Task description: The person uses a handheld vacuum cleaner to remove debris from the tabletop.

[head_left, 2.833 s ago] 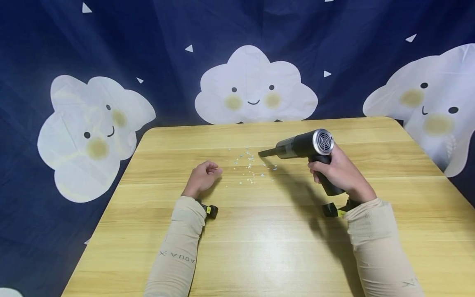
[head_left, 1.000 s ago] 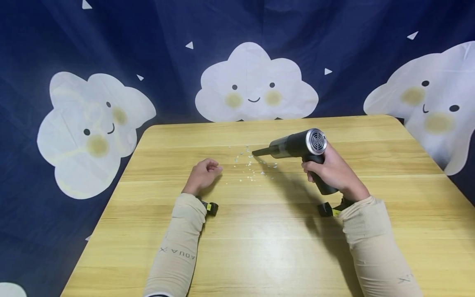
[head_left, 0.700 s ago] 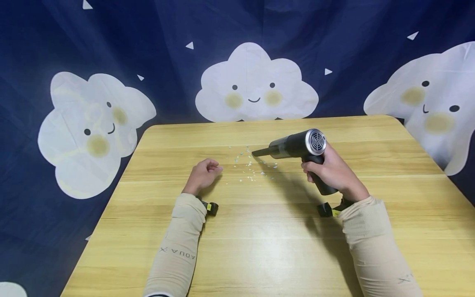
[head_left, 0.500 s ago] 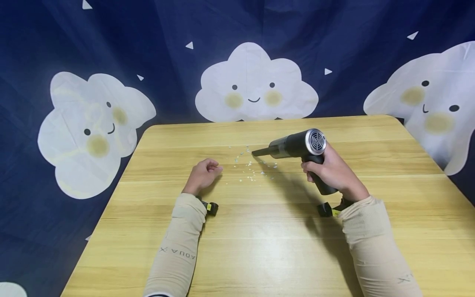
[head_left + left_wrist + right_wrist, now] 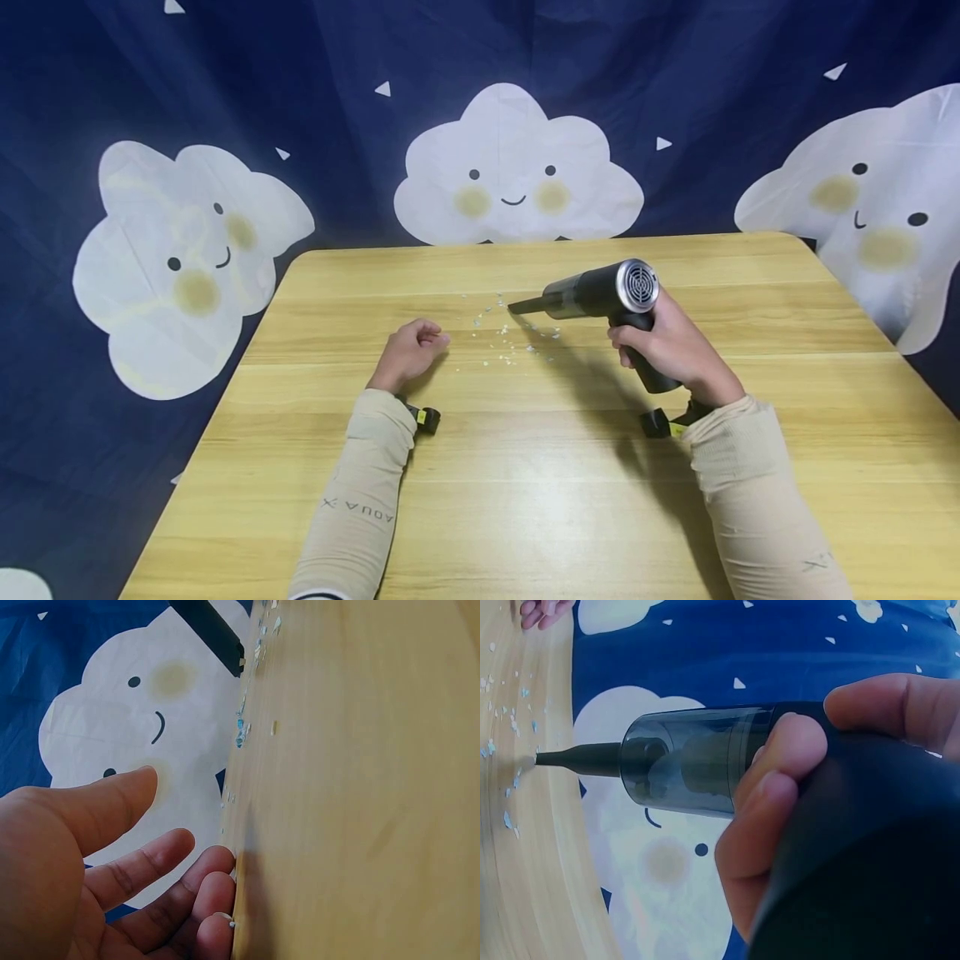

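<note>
My right hand [image 5: 667, 337] grips the handle of a black handheld vacuum cleaner [image 5: 600, 292] with a silver vented end. Its narrow nozzle [image 5: 577, 759] points left and down, the tip at the scattered paper scraps [image 5: 504, 332]. A see-through chamber [image 5: 679, 761] sits behind the nozzle in the right wrist view. My left hand [image 5: 411, 354] rests on the table left of the scraps, fingers loosely curled around nothing. In the left wrist view, the left fingers [image 5: 214, 892] lie along the tabletop, and small blue and white bits [image 5: 240, 735] lie beyond them.
The wooden table [image 5: 525, 500] has rounded far corners. A dark blue curtain [image 5: 337, 100] printed with smiling clouds hangs behind it. Each wrist wears a small black camera, such as the left one [image 5: 427, 420].
Since the earliest frame, the right hand has moved the vacuum slightly left, its nozzle tip now further into the scraps. Some scraps near the tip are gone. The left hand stays put.
</note>
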Available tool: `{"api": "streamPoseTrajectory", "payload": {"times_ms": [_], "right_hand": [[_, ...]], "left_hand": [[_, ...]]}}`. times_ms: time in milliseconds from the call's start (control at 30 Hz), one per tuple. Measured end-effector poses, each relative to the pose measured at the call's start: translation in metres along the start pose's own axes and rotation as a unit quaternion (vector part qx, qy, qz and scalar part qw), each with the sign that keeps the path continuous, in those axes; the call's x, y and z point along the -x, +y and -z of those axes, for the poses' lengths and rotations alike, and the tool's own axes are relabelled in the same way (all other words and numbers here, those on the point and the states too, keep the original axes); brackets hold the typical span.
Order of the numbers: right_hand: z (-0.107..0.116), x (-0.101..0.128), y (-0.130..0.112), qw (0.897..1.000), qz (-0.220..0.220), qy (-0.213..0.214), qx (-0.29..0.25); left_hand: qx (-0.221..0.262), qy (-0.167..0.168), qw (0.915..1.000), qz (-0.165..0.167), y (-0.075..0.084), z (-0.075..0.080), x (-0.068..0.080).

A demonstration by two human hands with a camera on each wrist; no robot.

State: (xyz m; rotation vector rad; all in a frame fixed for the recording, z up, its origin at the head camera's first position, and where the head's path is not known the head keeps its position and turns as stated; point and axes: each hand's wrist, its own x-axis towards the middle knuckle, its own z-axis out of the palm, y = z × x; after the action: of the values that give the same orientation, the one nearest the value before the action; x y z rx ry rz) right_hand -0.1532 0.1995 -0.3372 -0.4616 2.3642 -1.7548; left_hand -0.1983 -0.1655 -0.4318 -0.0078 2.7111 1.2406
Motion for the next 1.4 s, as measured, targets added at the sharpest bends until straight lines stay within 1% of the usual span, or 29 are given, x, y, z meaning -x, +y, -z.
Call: {"api": "streamPoseTrajectory", "payload": {"times_ms": [300, 500, 633, 733, 900, 1033, 1200, 1400], "right_hand": [[0.003, 0.001, -0.004, 1.000, 0.002, -0.002, -0.005], [0.004, 0.001, -0.004, 1.000, 0.002, -0.001, -0.006], [0.004, 0.003, -0.002, 1.000, -0.008, -0.006, -0.008], [0.005, 0.004, -0.003, 1.000, -0.004, -0.012, -0.006], [0.009, 0.005, -0.006, 1.000, 0.000, -0.003, -0.005], [0.011, 0.006, -0.008, 1.000, -0.005, 0.003, -0.001], [0.013, 0.008, -0.010, 1.000, 0.004, 0.007, -0.004], [0.015, 0.011, -0.013, 1.000, 0.010, 0.018, -0.009]], "left_hand": [[0.001, 0.002, 1.0000, 0.004, 0.000, 0.002, -0.001], [0.003, 0.005, 1.0000, -0.001, -0.001, 0.002, 0.000], [-0.001, 0.000, 1.0000, 0.010, -0.002, 0.002, 0.004], [-0.006, -0.004, 0.9999, 0.012, -0.002, 0.003, 0.005], [-0.007, 0.000, 1.0000, -0.003, 0.000, 0.004, 0.001], [-0.009, -0.003, 1.0000, 0.002, 0.000, 0.006, 0.001], [-0.006, -0.006, 0.9999, 0.009, -0.002, 0.004, 0.000], [-0.008, -0.007, 0.9999, 0.003, -0.002, 0.002, 0.000]]}}
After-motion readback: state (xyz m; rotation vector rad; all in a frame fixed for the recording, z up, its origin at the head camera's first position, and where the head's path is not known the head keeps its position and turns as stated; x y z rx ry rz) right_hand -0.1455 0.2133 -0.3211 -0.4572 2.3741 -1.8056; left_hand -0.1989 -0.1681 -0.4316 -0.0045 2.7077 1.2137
